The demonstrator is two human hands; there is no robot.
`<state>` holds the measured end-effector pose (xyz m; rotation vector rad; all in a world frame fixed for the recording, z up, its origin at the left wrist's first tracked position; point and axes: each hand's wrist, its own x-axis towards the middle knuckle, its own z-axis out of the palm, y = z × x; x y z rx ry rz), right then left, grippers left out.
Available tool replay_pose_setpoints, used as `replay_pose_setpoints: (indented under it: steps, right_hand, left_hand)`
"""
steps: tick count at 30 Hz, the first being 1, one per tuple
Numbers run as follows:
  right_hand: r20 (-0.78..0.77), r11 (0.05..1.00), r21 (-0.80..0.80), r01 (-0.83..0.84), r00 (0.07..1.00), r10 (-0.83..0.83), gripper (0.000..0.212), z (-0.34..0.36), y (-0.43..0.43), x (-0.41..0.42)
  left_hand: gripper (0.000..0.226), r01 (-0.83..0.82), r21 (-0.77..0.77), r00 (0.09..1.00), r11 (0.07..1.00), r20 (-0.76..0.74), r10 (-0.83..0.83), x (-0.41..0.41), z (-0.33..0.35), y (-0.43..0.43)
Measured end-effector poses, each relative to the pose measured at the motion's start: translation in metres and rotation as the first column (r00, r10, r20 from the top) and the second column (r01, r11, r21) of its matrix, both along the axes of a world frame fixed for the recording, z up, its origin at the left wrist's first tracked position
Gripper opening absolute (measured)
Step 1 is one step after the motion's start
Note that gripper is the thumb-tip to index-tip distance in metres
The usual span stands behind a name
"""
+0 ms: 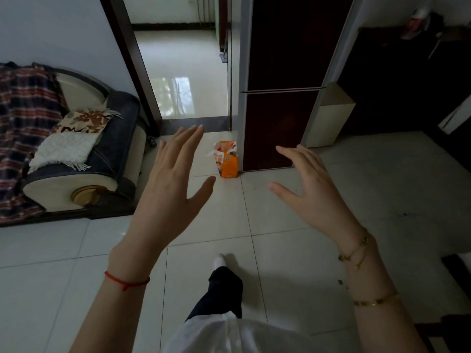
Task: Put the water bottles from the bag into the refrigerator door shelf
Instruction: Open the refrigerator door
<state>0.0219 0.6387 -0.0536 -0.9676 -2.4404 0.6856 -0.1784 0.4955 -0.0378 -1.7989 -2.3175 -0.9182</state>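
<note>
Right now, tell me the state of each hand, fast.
Left hand: open, fingers spread, holding nothing.
Right hand: open, fingers spread, holding nothing.

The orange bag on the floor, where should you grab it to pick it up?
Grab the orange bag by its crumpled open top, reaching down from above. It stands upright on the floor tiles against the closed refrigerator, so that side is blocked. Both the left hand and right hand are open and empty.
</note>
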Motion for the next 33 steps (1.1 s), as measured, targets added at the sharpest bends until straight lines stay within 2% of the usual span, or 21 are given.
replay_pose_setpoints:
  steps: [14,33]
  right_hand:
    - [-0.016,0.999,0.007,0.039,0.999,-0.039,0.065,0.011,0.160,-0.163]
    - [0.027,0.998,-0.045,0.049,0.998,-0.048,0.065,-0.010,0.324,-0.270]
  left_hand:
    - [0.075,0.049,0.014,0.999,0.999,0.001,-0.049,-0.160,0.009,0.173]
    - [0.075,0.065,-0.079,0.996,0.995,0.063,-0.060,-0.274,-0.018,0.336]
